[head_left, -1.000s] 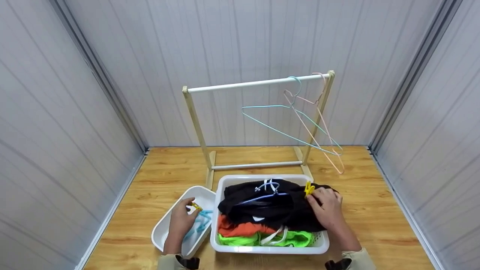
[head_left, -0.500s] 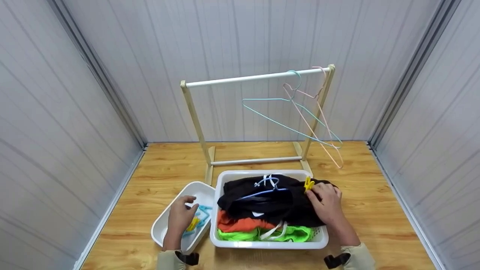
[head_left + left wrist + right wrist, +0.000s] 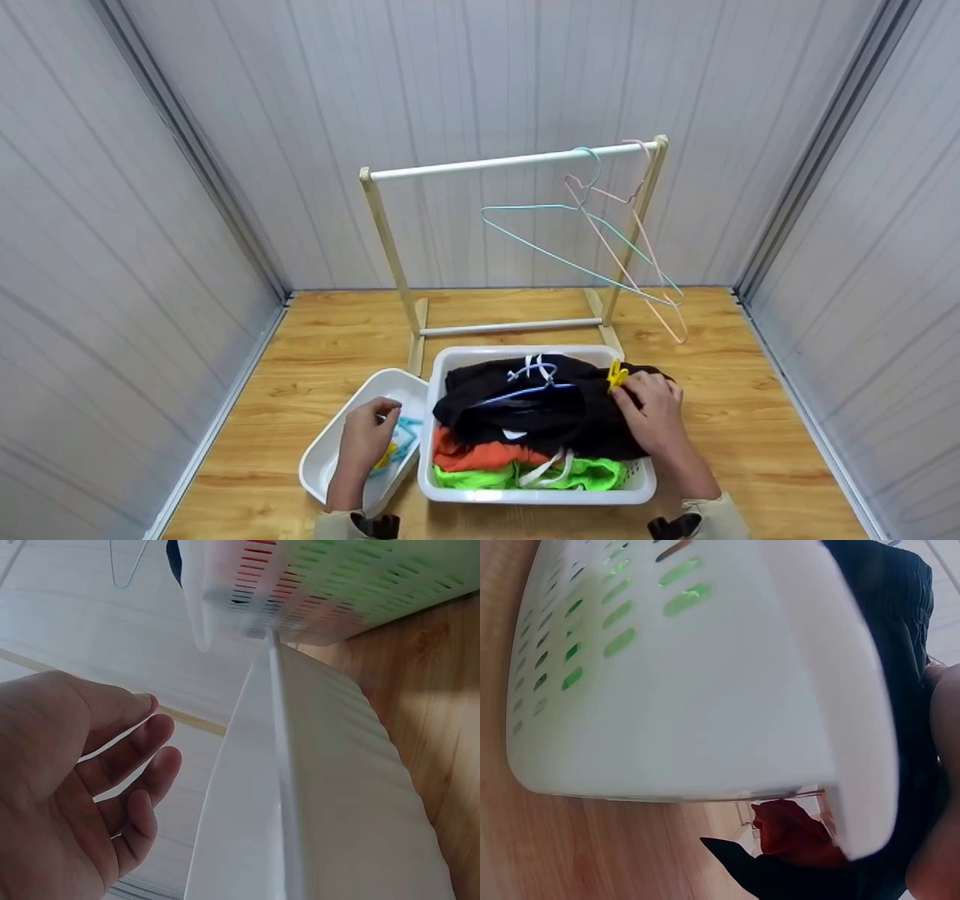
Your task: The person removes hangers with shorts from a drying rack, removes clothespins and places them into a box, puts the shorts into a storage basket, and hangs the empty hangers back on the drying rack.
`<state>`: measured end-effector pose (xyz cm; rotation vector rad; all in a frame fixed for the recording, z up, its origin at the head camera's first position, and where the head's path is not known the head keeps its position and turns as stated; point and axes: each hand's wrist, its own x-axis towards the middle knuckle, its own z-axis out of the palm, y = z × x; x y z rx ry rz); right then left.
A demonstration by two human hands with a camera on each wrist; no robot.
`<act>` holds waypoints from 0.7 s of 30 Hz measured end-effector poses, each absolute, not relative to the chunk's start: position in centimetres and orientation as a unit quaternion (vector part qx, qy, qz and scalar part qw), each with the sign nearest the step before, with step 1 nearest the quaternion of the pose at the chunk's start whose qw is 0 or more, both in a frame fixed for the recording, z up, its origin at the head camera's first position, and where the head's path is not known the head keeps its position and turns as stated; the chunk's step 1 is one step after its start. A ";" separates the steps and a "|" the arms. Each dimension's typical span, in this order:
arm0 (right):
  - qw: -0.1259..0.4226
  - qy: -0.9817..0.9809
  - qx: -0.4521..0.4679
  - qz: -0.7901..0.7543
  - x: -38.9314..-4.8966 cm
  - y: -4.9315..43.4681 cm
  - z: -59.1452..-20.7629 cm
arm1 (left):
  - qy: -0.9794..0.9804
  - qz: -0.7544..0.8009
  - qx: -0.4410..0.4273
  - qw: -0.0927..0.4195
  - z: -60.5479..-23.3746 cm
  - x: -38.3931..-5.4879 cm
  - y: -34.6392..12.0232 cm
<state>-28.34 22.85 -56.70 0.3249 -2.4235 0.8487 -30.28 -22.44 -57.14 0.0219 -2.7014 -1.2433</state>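
Yellow clothespin [image 3: 617, 373] is held with its long axis near upright in the head view, its far end pointed away from the person toward the rack [image 3: 480, 164] and its near end set at the fingertips of the right hand [image 3: 654, 411]. It is seen at the right side of the black garment [image 3: 487, 382], which is heaped in the white basket [image 3: 540, 496]; whether cloth is bitten by it cannot be told. A bright, even yellow is shown, and two slim arms can be made out, spread slightly at the far end. Its near end appears to be pinched between the thumb and fingers of the right hand, which is rested against the black cloth. The left hand [image 3: 367, 433] is poised above the white tray [image 3: 409, 384], unladen, its fingers loosely bent and its thumb brought near the index fingertip. Blue clothespins [image 3: 406, 433] and a partly hidden yellow piece [image 3: 385, 455] are contained in the tray.
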 end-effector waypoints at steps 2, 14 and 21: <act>0.270 -0.901 0.117 0.318 -28.3 22.8 -56.6 | -0.903 -0.420 0.000 0.096 -56.9 -30.1 -22.3; 0.274 -0.881 0.104 0.371 -28.0 22.7 -56.5 | -0.880 -0.434 -0.096 0.165 -55.7 -28.7 -20.2; 0.250 -0.887 0.085 0.378 -28.0 23.3 -56.1 | -0.866 -0.435 -0.161 0.185 -56.0 -28.7 -17.8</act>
